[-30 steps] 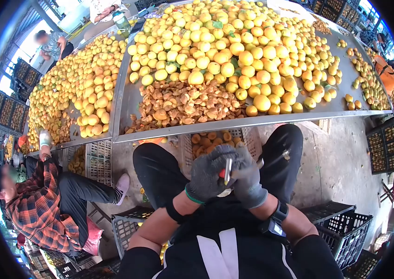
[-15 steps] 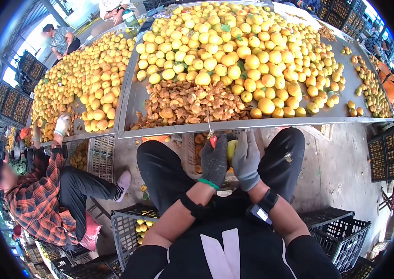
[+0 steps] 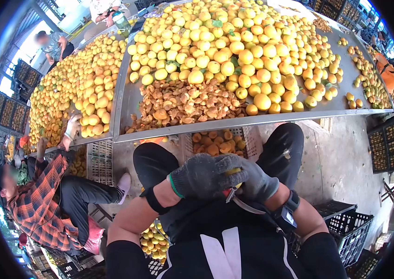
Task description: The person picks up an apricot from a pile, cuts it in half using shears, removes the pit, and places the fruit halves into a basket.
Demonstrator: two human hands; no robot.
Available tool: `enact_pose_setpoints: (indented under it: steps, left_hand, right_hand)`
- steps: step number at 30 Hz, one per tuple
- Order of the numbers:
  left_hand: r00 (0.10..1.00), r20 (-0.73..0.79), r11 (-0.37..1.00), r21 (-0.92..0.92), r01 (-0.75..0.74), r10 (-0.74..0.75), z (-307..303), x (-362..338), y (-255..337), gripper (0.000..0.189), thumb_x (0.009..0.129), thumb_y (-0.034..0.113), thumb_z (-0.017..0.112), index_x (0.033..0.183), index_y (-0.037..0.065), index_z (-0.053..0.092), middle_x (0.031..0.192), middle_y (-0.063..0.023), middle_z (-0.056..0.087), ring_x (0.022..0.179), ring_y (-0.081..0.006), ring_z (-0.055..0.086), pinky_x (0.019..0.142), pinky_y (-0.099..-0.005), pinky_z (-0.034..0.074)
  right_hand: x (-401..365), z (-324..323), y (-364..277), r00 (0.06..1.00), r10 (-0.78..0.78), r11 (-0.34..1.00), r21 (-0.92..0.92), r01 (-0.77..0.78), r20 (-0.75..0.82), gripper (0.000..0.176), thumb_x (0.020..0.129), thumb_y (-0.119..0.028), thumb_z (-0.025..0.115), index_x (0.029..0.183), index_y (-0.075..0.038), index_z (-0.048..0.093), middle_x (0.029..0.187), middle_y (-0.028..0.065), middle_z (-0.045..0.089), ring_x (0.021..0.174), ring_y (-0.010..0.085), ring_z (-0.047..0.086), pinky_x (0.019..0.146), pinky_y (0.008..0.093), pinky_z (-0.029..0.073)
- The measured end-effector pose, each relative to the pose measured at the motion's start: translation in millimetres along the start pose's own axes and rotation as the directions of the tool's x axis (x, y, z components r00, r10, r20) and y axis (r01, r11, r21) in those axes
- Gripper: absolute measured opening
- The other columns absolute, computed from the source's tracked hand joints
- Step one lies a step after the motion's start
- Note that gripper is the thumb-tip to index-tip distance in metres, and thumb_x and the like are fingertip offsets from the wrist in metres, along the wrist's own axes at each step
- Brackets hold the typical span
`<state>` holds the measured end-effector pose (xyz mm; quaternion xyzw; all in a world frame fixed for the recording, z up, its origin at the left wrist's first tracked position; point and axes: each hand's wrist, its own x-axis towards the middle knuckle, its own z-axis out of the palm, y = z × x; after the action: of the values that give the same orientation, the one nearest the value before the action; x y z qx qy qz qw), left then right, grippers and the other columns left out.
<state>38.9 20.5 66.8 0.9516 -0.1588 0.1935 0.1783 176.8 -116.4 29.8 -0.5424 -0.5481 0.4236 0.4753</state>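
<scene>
My left hand (image 3: 199, 176), in a dark grey knit glove with a green cuff, is closed around a knife with a red handle (image 3: 226, 191). Its curved blade (image 3: 248, 205) points to the right and back toward my body. Pressed close against it, my gloved right hand (image 3: 259, 180) is closed on a yellow apricot (image 3: 233, 172). Most of the fruit is hidden by the fingers of both hands. Both hands are over my lap, in front of a crate of orange apricot pieces (image 3: 218, 143) under the table edge.
A metal table (image 3: 178, 131) holds a large heap of apricots (image 3: 234, 51) and a pile of brown pieces (image 3: 190, 100). At left, a person in a plaid shirt (image 3: 39, 200) sits working. Black crates stand beside me (image 3: 352, 237); yellow fruit (image 3: 155, 242) lies at my left.
Both hands have drawn back toward my body and closed together around the apricot. The knife has swung from pointing at the table to pointing right and back. The neighbour's hand has shifted right.
</scene>
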Motion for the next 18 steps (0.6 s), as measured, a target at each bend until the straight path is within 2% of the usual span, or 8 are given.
enact_pose_setpoints:
  steps: [2,6,9,12,14,15,16,18]
  left_hand:
    - [0.999,-0.033,1.000,-0.020,0.003,-0.003,3.8,-0.2,-1.9,0.047,0.066,0.022,0.071,0.113,0.021,0.064,0.109,-0.0088,0.061,0.080,-0.0261,0.066,0.056,-0.0351,0.054]
    - [1.000,-0.016,0.999,-0.041,0.015,-0.015,-1.3,4.5,-3.3,0.045,0.066,0.022,0.071,0.110,0.020,0.065,0.109,-0.0074,0.061,0.074,-0.0246,0.065,0.054,-0.0344,0.053]
    - [0.995,-0.065,0.996,0.065,-0.068,0.073,-0.1,4.9,-0.5,0.043,0.064,0.022,0.072,0.107,0.019,0.066,0.107,-0.0058,0.062,0.071,-0.0237,0.065,0.053,-0.0345,0.053]
    - [0.997,0.072,0.999,0.034,0.002,-0.005,-4.3,9.6,4.8,0.036,0.066,0.022,0.071,0.103,0.020,0.068,0.103,-0.0041,0.064,0.072,-0.0240,0.065,0.056,-0.0343,0.053]
    - [0.980,-0.177,0.995,-0.034,0.091,-0.095,1.6,11.6,4.1,0.034,0.068,0.023,0.070,0.101,0.019,0.068,0.100,-0.0043,0.065,0.075,-0.0251,0.065,0.060,-0.0352,0.054]
    - [0.980,-0.177,0.996,-0.028,0.086,-0.090,5.0,11.8,4.1,0.034,0.068,0.023,0.070,0.101,0.019,0.068,0.100,-0.0043,0.065,0.075,-0.0251,0.065,0.060,-0.0352,0.054]
    - [0.960,-0.215,0.983,-0.086,0.162,-0.177,11.2,10.4,5.5,0.033,0.068,0.023,0.070,0.101,0.017,0.068,0.101,-0.0052,0.065,0.078,-0.0256,0.066,0.064,-0.0356,0.054]
    - [0.932,-0.246,0.961,-0.151,0.233,-0.265,31.9,4.0,5.5,0.033,0.069,0.023,0.071,0.100,0.016,0.068,0.101,-0.0061,0.065,0.081,-0.0262,0.066,0.067,-0.0360,0.054]
  right_hand:
    - [-2.2,-0.9,4.0,0.992,-0.125,0.983,-0.132,0.124,-0.001,0.056,0.056,-0.006,0.078,0.109,-0.007,0.057,0.106,0.0101,0.060,0.102,0.0329,0.058,0.088,0.0342,0.047]
    - [-2.7,2.6,1.5,0.994,-0.042,0.992,-0.125,0.030,-0.100,0.058,0.057,-0.009,0.078,0.110,-0.006,0.056,0.106,0.0115,0.058,0.100,0.0334,0.057,0.088,0.0332,0.047]
    - [-6.1,10.0,10.0,0.960,-0.211,0.940,-0.309,0.148,-0.183,0.060,0.057,-0.012,0.079,0.111,-0.004,0.054,0.107,0.0141,0.056,0.097,0.0343,0.058,0.086,0.0323,0.047]
    - [-5.0,20.2,3.4,0.969,-0.150,0.978,-0.171,0.117,-0.196,0.065,0.058,-0.012,0.079,0.116,-0.001,0.051,0.109,0.0146,0.057,0.097,0.0328,0.058,0.086,0.0338,0.047]
    - [-2.0,42.8,7.7,0.858,0.148,0.819,0.547,0.173,-0.492,0.060,0.060,-0.015,0.079,0.112,0.001,0.053,0.107,0.0117,0.058,0.095,0.0278,0.060,0.085,0.0334,0.047]
    - [0.7,35.1,8.3,0.860,0.124,0.942,0.331,0.055,-0.495,0.056,0.066,-0.022,0.079,0.110,0.003,0.055,0.103,0.0085,0.059,0.094,0.0240,0.060,0.084,0.0323,0.047]
    - [1.8,37.0,18.0,0.860,0.120,0.942,0.330,0.059,-0.497,0.056,0.066,-0.022,0.079,0.110,0.003,0.055,0.103,0.0085,0.059,0.094,0.0240,0.060,0.084,0.0323,0.047]
    - [1.9,44.3,46.7,0.759,-0.057,0.996,0.017,0.089,-0.648,0.042,0.079,-0.023,0.069,0.110,0.002,0.056,0.100,0.0109,0.060,0.093,0.0257,0.060,0.084,0.0339,0.047]
